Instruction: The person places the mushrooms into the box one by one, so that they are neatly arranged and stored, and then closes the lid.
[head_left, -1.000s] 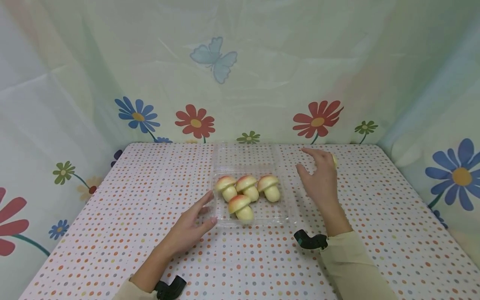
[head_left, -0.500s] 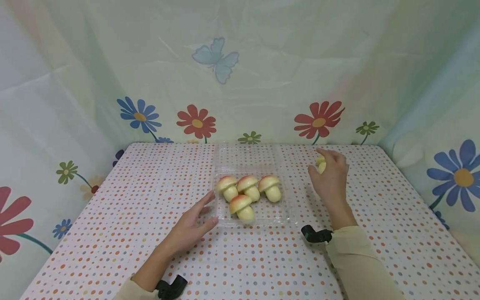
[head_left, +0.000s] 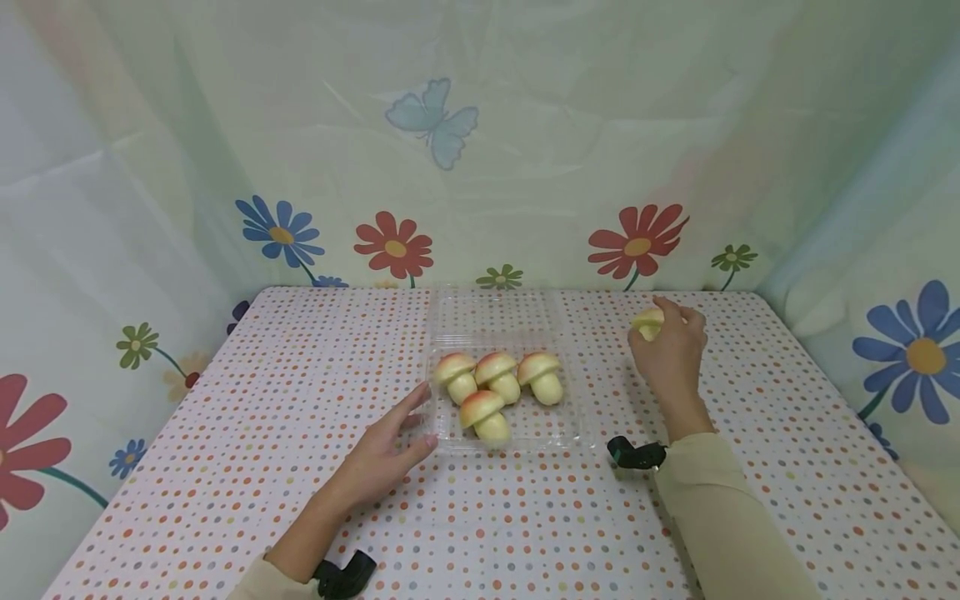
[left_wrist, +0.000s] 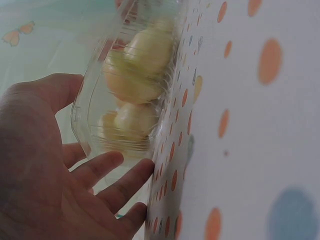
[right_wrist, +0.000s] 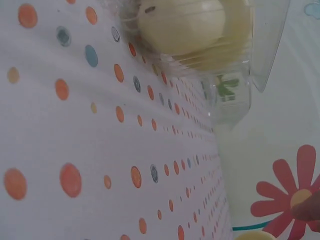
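On the dotted tablecloth (head_left: pixel 247 467), walled round by pale drapes printed with flowers and a butterfly (head_left: pixel 433 121), the left hand (head_left: pixel 382 454) lies flat with fingers straight, touching the near-left edge of a clear plastic tray (head_left: pixel 566 433) holding four mushroom buns (head_left: pixel 495 385). Right of the tray, the raised right hand (head_left: pixel 670 352) grips a fifth bun (head_left: pixel 647 322).

Your table (head_left: pixel 247 467) wears a dotted cloth; on it, between your hands, sits a clear clamshell tray (head_left: pixel 581 429) (four mushroom-shaped buns (head_left: pixel 497 379) inside), your left hand (head_left: pixel 384 458) touching it
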